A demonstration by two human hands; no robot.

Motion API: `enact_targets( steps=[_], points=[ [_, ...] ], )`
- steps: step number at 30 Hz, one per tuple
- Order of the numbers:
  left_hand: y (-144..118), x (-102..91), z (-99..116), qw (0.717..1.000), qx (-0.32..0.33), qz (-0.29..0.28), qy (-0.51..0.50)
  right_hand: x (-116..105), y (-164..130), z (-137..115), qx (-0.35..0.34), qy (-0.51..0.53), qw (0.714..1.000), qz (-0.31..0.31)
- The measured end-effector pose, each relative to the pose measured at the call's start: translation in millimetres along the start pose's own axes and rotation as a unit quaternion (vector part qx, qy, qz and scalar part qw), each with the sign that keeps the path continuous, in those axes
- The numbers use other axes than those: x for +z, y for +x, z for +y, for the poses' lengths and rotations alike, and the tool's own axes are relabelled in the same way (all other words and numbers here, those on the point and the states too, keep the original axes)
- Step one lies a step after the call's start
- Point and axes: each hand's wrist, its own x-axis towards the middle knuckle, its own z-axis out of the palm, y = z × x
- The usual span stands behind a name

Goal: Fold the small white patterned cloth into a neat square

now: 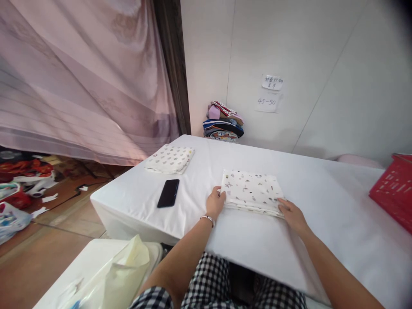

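Head view: the left hand (215, 203) and right hand (291, 215) are lying open and flat, fingertips pressing the near corners of a folded patterned cloth (251, 191) resting mid-counter (322, 201). A black phone (168, 193) and a second folded cloth (170, 159) are lying to the left

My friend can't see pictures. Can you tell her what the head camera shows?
Two bare hands, left hand and right hand, press the near corners of a folded patterned cloth on a white table. A black phone and another folded cloth lie to the left.
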Motion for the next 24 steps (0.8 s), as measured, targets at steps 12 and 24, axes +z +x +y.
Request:
enact_targets(
  steps=[12, 24],
  points=[
    [-53, 17.6, 19, 0.963, -0.049, -0.236, -0.118, -5, -15, -56, -0.294, -0.053, 0.954, 0.024],
    [40, 8.6, 12, 0.993, 0.065, -0.038, 0.095, 55, -104, -97, -0.383, -0.232, 0.894, 0.007]
  ],
)
